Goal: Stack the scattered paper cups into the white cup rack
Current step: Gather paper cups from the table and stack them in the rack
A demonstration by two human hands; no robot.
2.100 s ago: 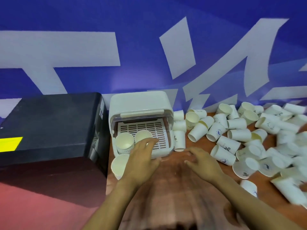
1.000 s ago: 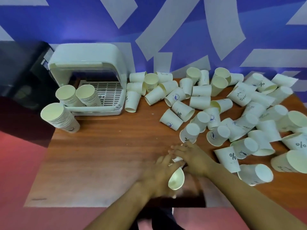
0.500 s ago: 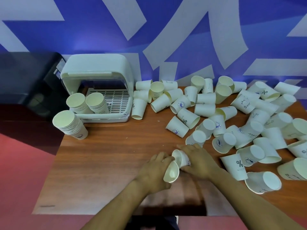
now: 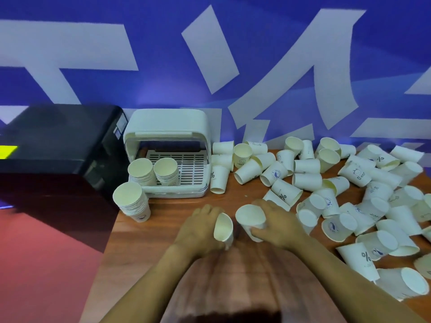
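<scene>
White paper cups: I'm seeing the left hand (image 4: 198,231) gripping one cup (image 4: 224,228) and the right hand (image 4: 277,226) gripping another cup (image 4: 251,217), mouths apart, over the wooden table (image 4: 163,234). I'm judging this as the nesting step. Next, one cup is needing to slide into the other, then go to the rack (image 4: 168,145), which is holding two stacks. Loose cups (image 4: 307,180) are lying right; one stack (image 4: 133,201) is standing beside the rack.

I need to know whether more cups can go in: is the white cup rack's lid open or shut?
Open. The white plastic cup rack shows its slotted tray uncovered at the front, with two paper cup stacks standing inside.
</scene>
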